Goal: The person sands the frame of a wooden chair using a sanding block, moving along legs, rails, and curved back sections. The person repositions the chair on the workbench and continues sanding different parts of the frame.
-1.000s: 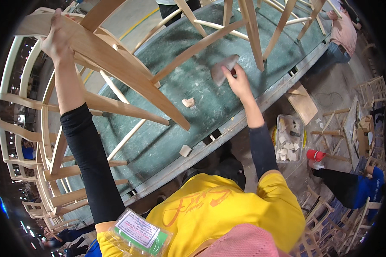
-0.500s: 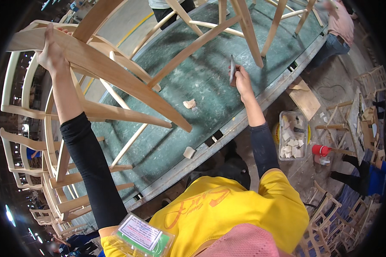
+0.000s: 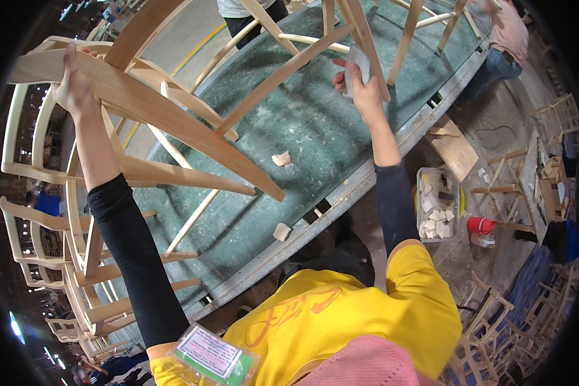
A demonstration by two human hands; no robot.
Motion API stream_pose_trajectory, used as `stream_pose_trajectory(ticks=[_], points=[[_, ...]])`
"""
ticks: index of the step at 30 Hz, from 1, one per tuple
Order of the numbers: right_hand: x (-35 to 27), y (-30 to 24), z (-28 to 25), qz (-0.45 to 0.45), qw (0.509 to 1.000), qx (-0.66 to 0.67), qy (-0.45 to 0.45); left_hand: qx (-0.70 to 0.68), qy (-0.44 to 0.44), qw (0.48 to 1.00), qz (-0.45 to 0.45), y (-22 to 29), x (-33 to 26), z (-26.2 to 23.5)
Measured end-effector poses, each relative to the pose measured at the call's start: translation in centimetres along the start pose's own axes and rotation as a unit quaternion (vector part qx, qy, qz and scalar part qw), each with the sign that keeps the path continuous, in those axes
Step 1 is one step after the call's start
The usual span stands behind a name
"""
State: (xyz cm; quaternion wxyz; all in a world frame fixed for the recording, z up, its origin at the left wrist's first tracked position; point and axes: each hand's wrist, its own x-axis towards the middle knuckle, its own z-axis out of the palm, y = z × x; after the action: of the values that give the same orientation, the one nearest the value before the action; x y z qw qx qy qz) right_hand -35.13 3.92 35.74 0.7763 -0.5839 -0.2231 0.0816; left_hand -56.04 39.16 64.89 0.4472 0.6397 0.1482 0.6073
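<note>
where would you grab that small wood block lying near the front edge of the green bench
Pinch the small wood block across its two short sides, coming straight down from above. It lies flat and alone on the green bench, clear of the chair frame, so nothing blocks its top.

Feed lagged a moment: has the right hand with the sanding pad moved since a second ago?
Yes. The right hand rose off the green tabletop and moved away from the person, and now holds the grey pad up against the slanted wooden leg.

I'm in a furniture workshop. Unfinished wooden chair frames stack up around my green worktop. A bin of wood offcuts sits on the dusty floor.
</note>
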Motion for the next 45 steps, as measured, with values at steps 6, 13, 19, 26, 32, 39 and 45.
stream_pose_trajectory(ticks=[6,13,19,26,32,39,45], points=[[4.4,-2.0,0.8,0.05,0.996,0.069,0.031,0.017,0.008,1.0,-0.006,-0.1,0.6,-0.4],[4.3,0.9,7.0,-0.003,0.993,0.0,0.119,0.051,-0.001,0.997,-0.058,-0.3,0.7,-0.8],[7.5,1.5,3.7,-0.095,0.985,0.002,0.146,0.028,-0.011,0.998,-0.064,-0.1,0.3,-0.2],[5.1,0.7,5.4,-0.054,0.994,-0.084,0.036,0.046,-0.007,0.998,-0.034,-0.1,2.0,-0.8],[4.8,3.6,7.6,-0.014,0.985,0.065,0.159,0.031,-0.001,1.0,-0.002,-0.2,0.9,-0.5],[8.5,2.8,3.5,-0.085,0.987,0.037,0.128,0.022,-0.009,0.999,-0.041,-0.4,1.6,-0.7],[8.1,3.2,4.1,-0.074,0.989,-0.045,0.119,0.018,-0.017,1.0,-0.017,-0.6,1.9,-0.5]])
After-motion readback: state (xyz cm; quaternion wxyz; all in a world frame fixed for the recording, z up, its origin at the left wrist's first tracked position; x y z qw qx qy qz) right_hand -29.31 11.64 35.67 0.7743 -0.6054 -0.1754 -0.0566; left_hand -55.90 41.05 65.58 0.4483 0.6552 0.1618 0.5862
